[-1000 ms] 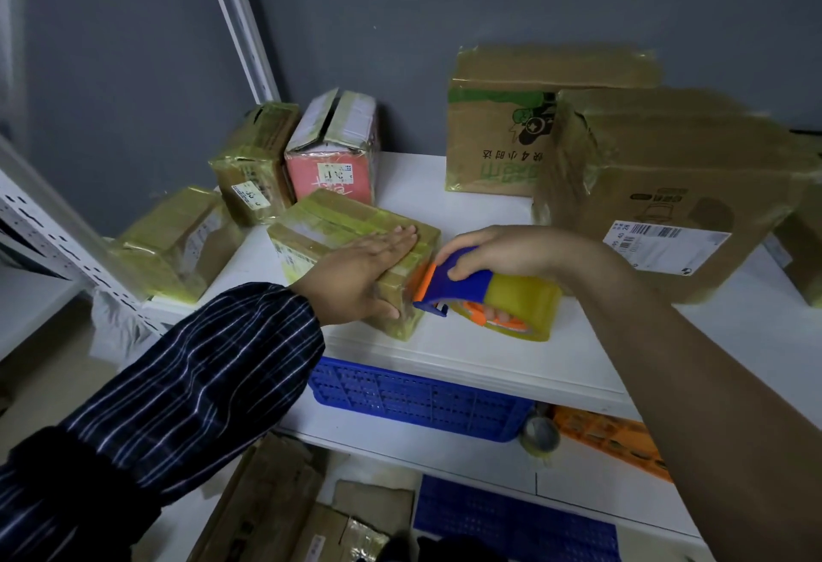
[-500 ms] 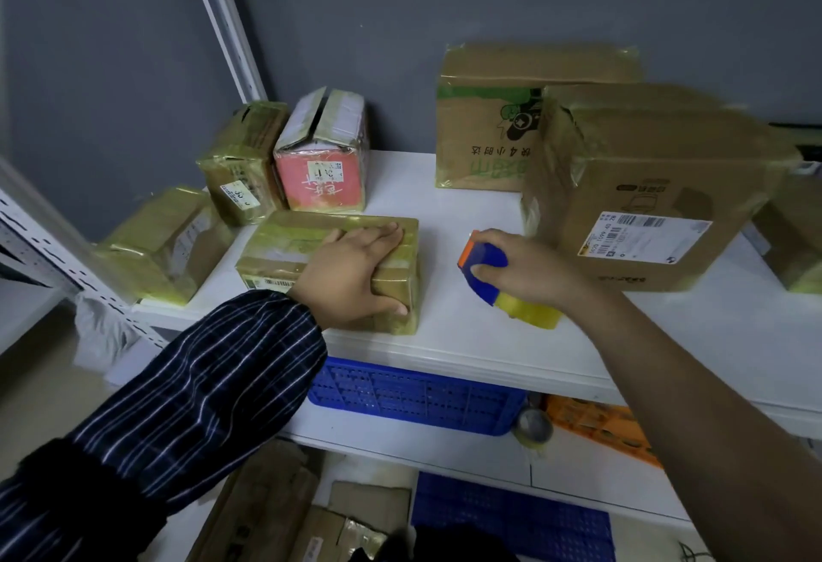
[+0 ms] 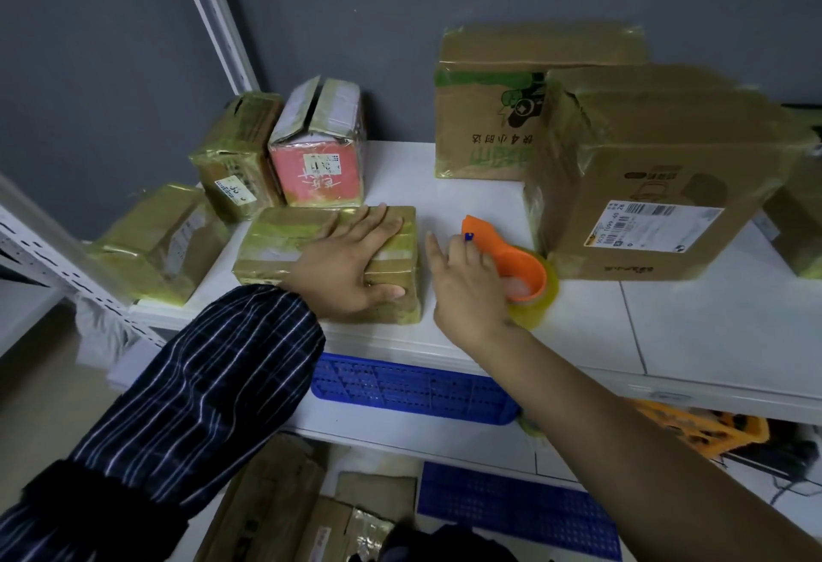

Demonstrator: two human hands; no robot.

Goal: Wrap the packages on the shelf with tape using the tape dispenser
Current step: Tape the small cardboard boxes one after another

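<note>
A small tape-wrapped package [image 3: 284, 245] lies near the front edge of the white shelf [image 3: 667, 330]. My left hand [image 3: 347, 272] presses flat on the package's right half, fingers straight on top and thumb against its front face. Just right of it, the orange tape dispenser [image 3: 516, 256] with its yellowish tape roll lies on its side on the shelf. My right hand [image 3: 471, 290] rests against the dispenser's near side with its fingers loosely spread and the index finger pointing away from it. The thumb is hidden.
Other wrapped packages stand left [image 3: 160, 241] and behind [image 3: 235, 161], beside a pink box [image 3: 318, 161]. Two large cardboard boxes [image 3: 489, 116] [image 3: 658, 187] crowd the right back. A blue crate [image 3: 413, 388] sits on the lower shelf. A white shelf post [image 3: 213, 14] rises at the left.
The small package was turned square to the shelf edge under my left hand. My right hand moved the dispenser away to the right, laid it on its side and loosened its grip.
</note>
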